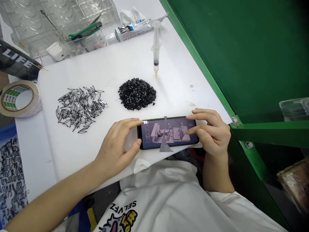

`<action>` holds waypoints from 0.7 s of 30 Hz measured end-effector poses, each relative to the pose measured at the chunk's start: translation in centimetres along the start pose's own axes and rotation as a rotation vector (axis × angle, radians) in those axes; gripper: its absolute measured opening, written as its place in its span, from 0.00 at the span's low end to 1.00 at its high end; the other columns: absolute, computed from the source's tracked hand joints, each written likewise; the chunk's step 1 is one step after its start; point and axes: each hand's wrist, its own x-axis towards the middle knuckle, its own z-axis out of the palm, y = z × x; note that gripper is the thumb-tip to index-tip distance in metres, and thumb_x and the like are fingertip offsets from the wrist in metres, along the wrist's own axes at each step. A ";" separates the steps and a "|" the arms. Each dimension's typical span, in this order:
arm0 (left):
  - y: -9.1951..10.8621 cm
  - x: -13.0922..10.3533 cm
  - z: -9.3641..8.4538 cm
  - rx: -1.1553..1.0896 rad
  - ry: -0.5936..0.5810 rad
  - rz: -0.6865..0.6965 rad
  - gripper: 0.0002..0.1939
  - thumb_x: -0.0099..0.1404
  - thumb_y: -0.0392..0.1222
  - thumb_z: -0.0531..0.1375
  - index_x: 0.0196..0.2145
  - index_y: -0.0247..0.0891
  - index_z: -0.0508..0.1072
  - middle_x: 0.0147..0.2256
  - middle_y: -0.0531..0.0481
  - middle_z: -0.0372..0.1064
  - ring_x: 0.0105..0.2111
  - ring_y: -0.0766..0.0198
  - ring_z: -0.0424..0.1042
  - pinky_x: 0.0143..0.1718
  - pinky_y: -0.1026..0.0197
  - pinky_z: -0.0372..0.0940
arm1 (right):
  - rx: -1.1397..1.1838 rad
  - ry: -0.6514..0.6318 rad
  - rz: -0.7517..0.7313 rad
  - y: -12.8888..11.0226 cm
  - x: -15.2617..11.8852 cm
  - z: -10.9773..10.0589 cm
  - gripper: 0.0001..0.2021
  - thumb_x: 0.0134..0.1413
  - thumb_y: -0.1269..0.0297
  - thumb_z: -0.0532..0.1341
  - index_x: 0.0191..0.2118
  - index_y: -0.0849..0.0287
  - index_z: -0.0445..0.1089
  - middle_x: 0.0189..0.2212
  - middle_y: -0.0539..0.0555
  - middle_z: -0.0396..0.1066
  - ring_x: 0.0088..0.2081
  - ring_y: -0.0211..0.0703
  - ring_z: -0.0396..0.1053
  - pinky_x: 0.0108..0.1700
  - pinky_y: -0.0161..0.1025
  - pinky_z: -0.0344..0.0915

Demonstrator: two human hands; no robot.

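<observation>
A phone [178, 132] lies sideways at the near edge of the white board, its screen lit with a pale picture of a vehicle interior. My left hand [118, 145] grips its left end between thumb and fingers. At the right end is my right hand [212, 130], with one finger over the screen, another at the top edge and the thumb bent close by; its fingers are apart. Beyond the phone sits a heap of small black pieces [137, 93]. Left of that heap are scattered thin black-outlined loops [80, 108].
A syringe [156, 48] and a silver tube [135, 29] are at the back. Clear trays [55, 16], green-handled cutters [84, 31] and a white case [56, 51] stand back left. A tape roll [20, 99] is at left, a green metal frame [200, 67] at right.
</observation>
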 end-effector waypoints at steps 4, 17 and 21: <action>0.1 0.0 0.0 -0.002 -0.001 -0.002 0.17 0.66 0.40 0.52 0.52 0.40 0.60 0.51 0.49 0.61 0.52 0.59 0.60 0.53 0.56 0.57 | -0.006 0.031 0.060 -0.1 0.0 0.2 0.13 0.51 0.73 0.54 0.26 0.54 0.74 0.36 0.52 0.74 0.44 0.50 0.69 0.44 0.52 0.67; 0.2 0.0 -0.1 0.005 0.000 0.002 0.17 0.66 0.40 0.51 0.52 0.37 0.61 0.51 0.49 0.62 0.52 0.63 0.59 0.53 0.61 0.55 | -0.016 -0.144 -0.033 -0.2 0.2 -0.3 0.13 0.55 0.66 0.53 0.34 0.55 0.75 0.43 0.55 0.71 0.49 0.53 0.64 0.49 0.54 0.64; 0.2 0.0 -0.1 0.001 -0.004 -0.002 0.17 0.66 0.40 0.51 0.52 0.36 0.61 0.51 0.48 0.61 0.52 0.63 0.59 0.53 0.61 0.55 | -0.036 -0.214 -0.061 -0.2 0.4 -0.5 0.13 0.56 0.65 0.53 0.34 0.55 0.75 0.44 0.56 0.70 0.50 0.54 0.63 0.50 0.56 0.62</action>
